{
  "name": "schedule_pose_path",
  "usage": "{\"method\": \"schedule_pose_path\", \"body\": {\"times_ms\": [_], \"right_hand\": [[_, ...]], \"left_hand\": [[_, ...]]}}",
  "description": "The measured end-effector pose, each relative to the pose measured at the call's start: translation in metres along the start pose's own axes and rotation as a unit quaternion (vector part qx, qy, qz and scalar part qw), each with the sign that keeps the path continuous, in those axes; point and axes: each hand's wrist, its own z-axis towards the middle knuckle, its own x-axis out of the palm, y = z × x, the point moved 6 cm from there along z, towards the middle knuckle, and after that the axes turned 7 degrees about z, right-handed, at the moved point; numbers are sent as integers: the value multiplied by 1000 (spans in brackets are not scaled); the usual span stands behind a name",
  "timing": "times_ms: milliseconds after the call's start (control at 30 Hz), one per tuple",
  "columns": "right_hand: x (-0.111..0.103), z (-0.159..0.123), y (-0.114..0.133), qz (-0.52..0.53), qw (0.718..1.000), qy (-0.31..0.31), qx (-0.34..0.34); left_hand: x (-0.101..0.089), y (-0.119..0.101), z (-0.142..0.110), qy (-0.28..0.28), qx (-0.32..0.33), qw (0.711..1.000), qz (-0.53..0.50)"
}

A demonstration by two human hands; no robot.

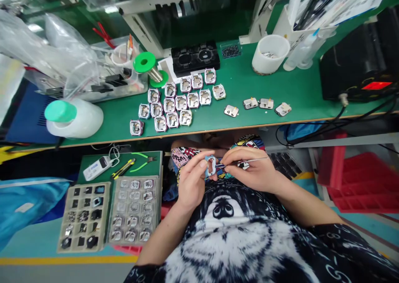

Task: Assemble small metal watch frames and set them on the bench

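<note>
Nearest: patterned black-and-white shirt (230,237) on the wearer's torso. Just beyond it, both hands work together above the lap. Left hand (191,183) grasps a light-blue watch case (210,166) between thumb and fingers, its opening showing; the case sits between the hands, off the bench. Right hand (249,171) pinches slim metal tweezers (257,160), with their working end at the case's side. Whether the tips touch it: cannot tell.

Left of the left arm: a beige compartment tray (105,216) of small dark parts, and beside it a compartment tray with silvery frames (134,210). Behind these, on a green board (93,160): white electronic device (96,168), yellow utility knife (124,168), green-handled cutters (141,162).

Further out, green workbench (240,81). Watch frames (185,117) lie in uneven rows left of centre; four separate back covers (231,110) lie to their right. At the left end, a white bottle with green cap (84,119). Behind the frames, a green spool of wire (155,72) stands upright near a black fixture (195,58). Right of that: small clear tray of dark bits (230,50), white cup (270,54), then a black unit with lit red display (352,62).
</note>
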Motion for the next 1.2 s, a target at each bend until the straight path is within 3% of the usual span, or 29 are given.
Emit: {"method": "schedule_pose_path", "body": {"times_ms": [233, 467, 600, 733, 900, 1000, 1200], "right_hand": [[6, 2, 14, -76, 993, 38, -80], [6, 0, 6, -62, 995, 46, -57], [4, -1, -4, -23, 999, 45, -10], [2, -4, -25, 41, 994, 39, 94], [6, -12, -52, 211, 952, 10, 220], [7, -16, -58, 267, 933, 1, 241], [6, -17, -59, 287, 926, 4, 246]], "left_hand": [[0, 4, 0, -13, -9, 1000, 3], [-2, 7, 0, -17, -17, 1000, 6], [0, 7, 0, -11, -20, 1000, 9], [-1, 10, 0, -11, -31, 999, 17], [-1, 14, -1, -12, -45, 999, 21], [1, 13, 0, -8, -47, 999, 19], [4, 13, 1, -10, -52, 998, 27]]}}
